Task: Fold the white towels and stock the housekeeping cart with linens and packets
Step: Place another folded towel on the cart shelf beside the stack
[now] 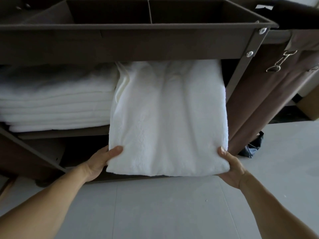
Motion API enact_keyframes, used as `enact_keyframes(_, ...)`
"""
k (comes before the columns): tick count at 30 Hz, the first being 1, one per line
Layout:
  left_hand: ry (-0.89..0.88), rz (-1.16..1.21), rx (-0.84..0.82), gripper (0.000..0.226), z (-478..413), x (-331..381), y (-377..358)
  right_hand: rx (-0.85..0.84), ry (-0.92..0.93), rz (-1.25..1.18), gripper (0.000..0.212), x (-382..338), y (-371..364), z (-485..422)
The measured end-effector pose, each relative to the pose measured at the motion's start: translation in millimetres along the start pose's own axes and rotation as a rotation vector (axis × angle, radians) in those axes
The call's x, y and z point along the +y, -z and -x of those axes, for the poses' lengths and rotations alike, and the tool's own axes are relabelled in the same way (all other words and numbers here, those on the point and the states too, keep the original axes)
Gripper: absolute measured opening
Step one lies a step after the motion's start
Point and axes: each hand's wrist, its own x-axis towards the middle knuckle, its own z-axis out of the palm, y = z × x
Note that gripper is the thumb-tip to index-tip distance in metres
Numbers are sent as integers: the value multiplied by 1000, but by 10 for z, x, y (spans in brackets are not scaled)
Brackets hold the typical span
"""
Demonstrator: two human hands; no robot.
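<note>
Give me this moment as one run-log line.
phase: stocking cart | left hand: grips folded towel | right hand: grips same towel | towel: partway into middle shelf, right of stacked linens

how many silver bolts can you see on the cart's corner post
2, both on the cart's right corner post: the upper bolt at the top tray's rim, the lower bolt just beneath it. Others may be hidden outside the view.

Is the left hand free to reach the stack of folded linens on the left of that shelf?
Probably not yet: the left hand grips the folded towel together with the right hand. The stack itself lies unobstructed.
</note>
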Motion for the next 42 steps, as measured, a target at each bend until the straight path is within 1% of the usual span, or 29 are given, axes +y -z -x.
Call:
enact_keyframes(3, 17, 102, 0, 117, 107, 51, -127, 35, 15, -13, 101, -17, -70, 68)
enact_keyframes(5, 5, 161, 38, 115, 221, 92, -234, 95, 38, -14, 100, -43, -157, 136)
enact_keyframes(7, -50, 146, 75, 104, 336, 166, -348, 214, 60, -19, 90, -78, -288, 211)
enact_keyframes(10, -23, 201, 99, 79, 444, 433, -563, 447, 133, 25, 71, -187, -628, 277)
enact_keyframes(12, -26, 129, 147, 67, 463, 741, -732, 542, 198, 88, 67, -338, -942, 283)
enact_keyframes(15, -60, -38, 229, 55, 417, 1261, -956, 622, 293, 209, 71, -686, -1348, 308)
enact_keyframes(18, -97, -99, 282, 61, 279, 1717, -1076, 690, 372, 320, 76, -1062, -1508, 173)
enact_keyframes(20, -142, -102, 317, 52, 117, 1886, -1130, 727, 364, 383, 81, -1182, -1576, -59)
enact_keyframes(21, -145, -102, 352, 47, 24, 1906, -1155, 747, 338, 412, 83, -1196, -1643, -173)
enact_keyframes(23, -124, -72, 433, 44, -175, 1844, -1155, 768, 309, 469, 85, -1147, -1750, -389)
enact_keyframes(25, -128, 16, 500, 39, -340, 1749, -1074, 771, 340, 414, 86, -1135, -1765, -565)
enact_keyframes(27, -146, 77, 525, 32, -461, 1662, -934, 799, 378, 266, 90, -1183, -1669, -709)
enact_keyframes(30, -207, 24, 568, 35, -499, 1416, -760, 845, 381, 146, 94, -1068, -1543, -745)
enact_keyframes(32, -268, -109, 604, 43, -469, 1259, -711, 853, 369, 118, 90, -925, -1542, -709)
enact_keyframes(34, -281, -318, 610, 48, -394, 1240, -654, 825, 345, 92, 90, -843, -1562, -657)
enact_keyframes(35, -278, -445, 602, 48, -343, 1271, -621, 803, 324, 83, 90, -824, -1557, -626)
enact_keyframes(36, -280, -621, 616, 46, -291, 1326, -586, 771, 308, 82, 91, -803, -1558, -588)
enact_keyframes(37, -314, -856, 679, 41, -240, 1392, -562, 737, 319, 112, 92, -756, -1572, -530)
enact_keyframes(38, -425, -1106, 782, 31, -189, 1458, -568, 712, 377, 224, 92, -701, -1605, -452)
enact_keyframes(39, -612, -1306, 858, 23, -138, 1527, -631, 709, 489, 434, 90, -653, -1647, -374)
enact_keyframes(40, -782, -1468, 870, 24, -104, 1586, -739, 733, 650, 690, 86, -636, -1671, -331)
enact_keyframes(41, -897, -1593, 824, 37, -102, 1623, -866, 756, 829, 949, 80, -654, -1660, -333)
enact_keyframes(42, -937, -1712, 729, 57, -140, 1647, -980, 761, 959, 1200, 76, -712, -1633, -371)
